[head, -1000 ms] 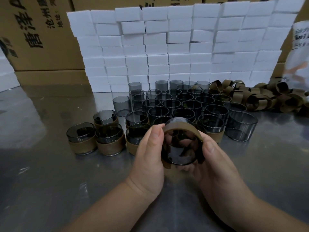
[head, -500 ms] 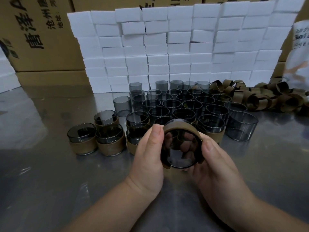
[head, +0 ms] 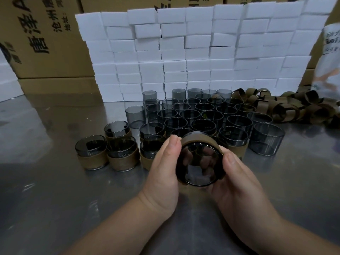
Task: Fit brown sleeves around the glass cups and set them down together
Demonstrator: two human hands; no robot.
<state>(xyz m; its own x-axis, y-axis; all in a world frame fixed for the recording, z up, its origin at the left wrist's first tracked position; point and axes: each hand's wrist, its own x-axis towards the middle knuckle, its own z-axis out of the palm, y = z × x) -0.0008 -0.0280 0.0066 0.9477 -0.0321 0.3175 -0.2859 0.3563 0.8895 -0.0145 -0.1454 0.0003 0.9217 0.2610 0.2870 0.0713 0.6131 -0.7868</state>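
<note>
Near the front of the steel table (head: 46, 181), I have one glass cup (head: 199, 168) lifted off the surface and tipped so that a round end faces the camera. A brown sleeve (head: 198, 139) is wrapped round its far part. Whether it is fully seated I cannot tell from this angle.

By my reckoning the job is early. A few sleeved cups (head: 121, 161) stand close together at the near left, with a couple more beside my hands. Behind them a much larger cluster of bare cups (head: 211, 116) waits, and a heap of loose sleeves (head: 294, 107) lies at the far right. Most of the work is left.

My left hand (head: 161, 173) grips the cup's left side, its thumb (head: 173, 144) against the sleeve's edge. My right hand (head: 241, 186) holds the right side, its thumb (head: 230, 161) on the rim. Curled fingers show through the dark glass behind. Both hands are clamped on the cup, which sits between the two palms.
</note>
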